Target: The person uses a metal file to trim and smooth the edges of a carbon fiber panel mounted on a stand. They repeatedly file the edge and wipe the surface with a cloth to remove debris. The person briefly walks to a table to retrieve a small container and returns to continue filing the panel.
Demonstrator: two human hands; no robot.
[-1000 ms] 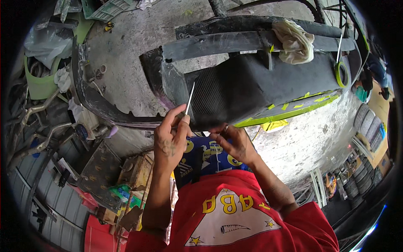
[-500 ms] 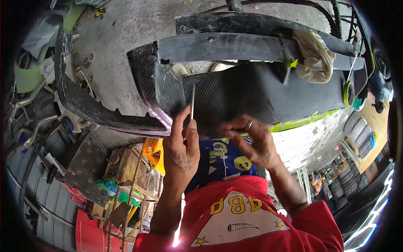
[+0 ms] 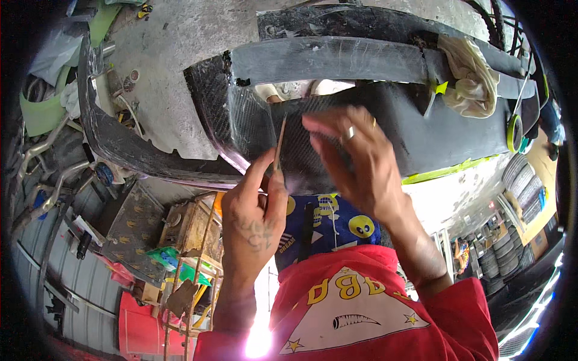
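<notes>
My left hand (image 3: pixel 253 219) pinches a thin, stiff-looking strip (image 3: pixel 280 139) between thumb and forefinger; it is brownish and stands edge-on, so I cannot make out its kind. To its right, my right hand (image 3: pixel 364 162) is raised with fingers stretched out and thumb apart, slightly smeared by motion, and nothing shows in it. Both hands are over a dark car body panel (image 3: pixel 421 135) with a woven carbon-like pattern at its left end and a grey bar across its far side. Yellow-green masking tape (image 3: pixel 448 170) runs along the panel's near edge.
A crumpled cream rag (image 3: pixel 472 78) hangs over the bar. Beside the panel's right end is a green-rimmed tape roll (image 3: pixel 513 133). Another black bumper-like part (image 3: pixel 111 147) curves along the left. A rusty metal rack (image 3: pixel 192 271) stands lower left; stacked tyres (image 3: pixel 500 256) are far right.
My right hand has moved up and away from me, over the panel. My left hand keeps the strip, which now shows a browner face. The view has shifted slightly.
</notes>
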